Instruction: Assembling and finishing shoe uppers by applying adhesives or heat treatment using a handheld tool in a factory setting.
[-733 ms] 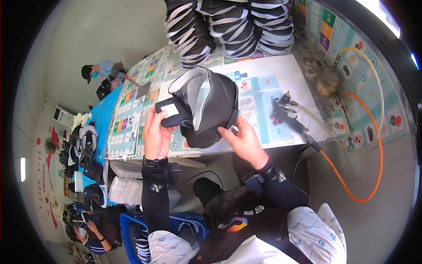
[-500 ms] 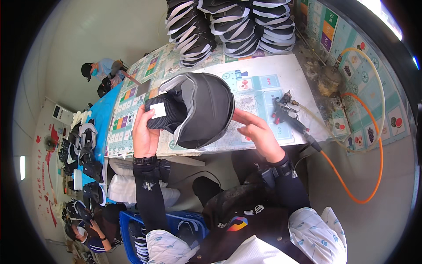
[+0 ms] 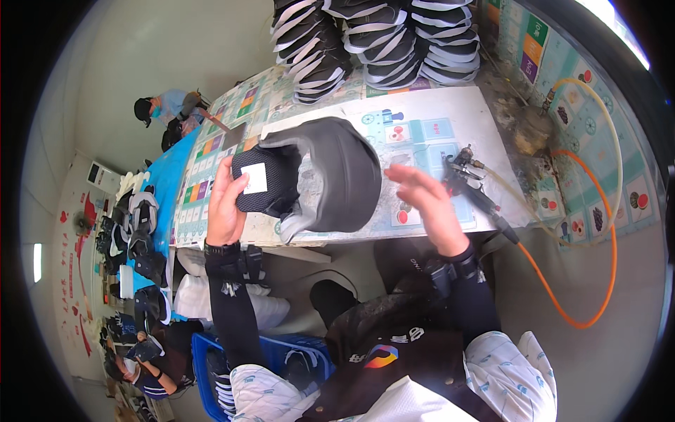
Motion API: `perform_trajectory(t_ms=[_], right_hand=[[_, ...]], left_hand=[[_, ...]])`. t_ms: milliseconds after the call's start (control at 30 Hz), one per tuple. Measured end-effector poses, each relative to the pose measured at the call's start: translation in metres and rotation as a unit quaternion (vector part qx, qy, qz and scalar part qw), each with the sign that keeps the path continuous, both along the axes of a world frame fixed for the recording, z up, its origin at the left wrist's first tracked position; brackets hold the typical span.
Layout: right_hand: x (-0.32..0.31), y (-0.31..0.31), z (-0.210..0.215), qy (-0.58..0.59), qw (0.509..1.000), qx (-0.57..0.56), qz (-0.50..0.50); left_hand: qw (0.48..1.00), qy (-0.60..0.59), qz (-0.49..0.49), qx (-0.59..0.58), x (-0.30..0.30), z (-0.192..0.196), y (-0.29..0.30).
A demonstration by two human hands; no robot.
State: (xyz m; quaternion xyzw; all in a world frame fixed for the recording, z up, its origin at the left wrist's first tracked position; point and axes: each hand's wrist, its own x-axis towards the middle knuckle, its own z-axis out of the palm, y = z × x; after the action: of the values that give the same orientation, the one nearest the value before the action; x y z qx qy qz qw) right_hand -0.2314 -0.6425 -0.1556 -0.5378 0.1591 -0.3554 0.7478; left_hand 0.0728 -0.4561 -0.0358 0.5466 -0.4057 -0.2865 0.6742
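My left hand [image 3: 226, 204] grips a black mesh pad [image 3: 264, 184] with a small white label, tucked at the left side of a dark grey helmet shell [image 3: 343, 176]. The shell is lifted just over the table edge, its open side facing left. My right hand [image 3: 426, 204] hovers to the right of the shell with fingers spread, touching nothing. A metal spray gun [image 3: 465, 172] lies on the table just beyond that hand.
The table [image 3: 422, 141] is covered with patterned sheets. Stacks of black and white shells [image 3: 373, 35] stand at its far edge. An orange hose [image 3: 598, 232] loops over the floor at right. A blue crate [image 3: 211, 352] sits below. Other people work far left.
My right hand has let go of the helmet shell and moved off to the right. The shell has turned, and my left hand alone now holds it by the pad.
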Motion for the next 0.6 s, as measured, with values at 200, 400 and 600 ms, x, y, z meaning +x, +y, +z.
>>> perform_trajectory(t_ms=[200,400,600], right_hand=[[0.032,0.011,0.037,0.084,0.975,-0.185,-0.087],[0.064,0.011,0.036,0.073,0.921,-0.296,-0.245],[0.050,-0.013,0.003,0.215,0.936,-0.211,-0.181]], left_hand=[[0.972,-0.199,-0.087,0.094,0.018,0.012,-0.010],[0.959,-0.259,-0.091,0.075,0.013,0.011,-0.016],[0.946,-0.296,-0.097,0.088,0.021,0.007,-0.027]])
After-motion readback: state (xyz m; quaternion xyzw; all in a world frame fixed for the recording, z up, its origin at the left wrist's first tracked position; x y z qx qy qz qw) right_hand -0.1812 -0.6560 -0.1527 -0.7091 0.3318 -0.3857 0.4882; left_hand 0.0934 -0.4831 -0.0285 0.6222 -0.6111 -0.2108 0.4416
